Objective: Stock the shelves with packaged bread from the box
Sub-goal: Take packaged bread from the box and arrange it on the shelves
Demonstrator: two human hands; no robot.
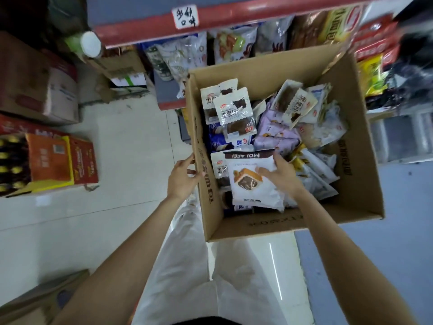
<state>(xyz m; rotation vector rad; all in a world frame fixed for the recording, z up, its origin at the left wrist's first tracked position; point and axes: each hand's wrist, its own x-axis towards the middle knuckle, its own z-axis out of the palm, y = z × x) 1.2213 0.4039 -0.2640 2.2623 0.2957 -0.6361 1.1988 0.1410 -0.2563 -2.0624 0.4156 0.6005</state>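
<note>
Down on the pale shop floor [70, 219] by the shelves [210, 26], the right hand [280, 175] grips a bread bag [253, 181] pointing long-ways away in the box [351, 141], while the left hand [181, 178] holds the box's wall.

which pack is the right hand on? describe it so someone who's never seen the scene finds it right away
Start at the open cardboard box in front of the red-edged shelf. At its near left, under the right hand, lies a white bread pack. It alone has a dark brown band reading MOLAFEI and a picture of a brown-filled slice; the white packs beyond it have dark torn-edge patches instead.
</note>
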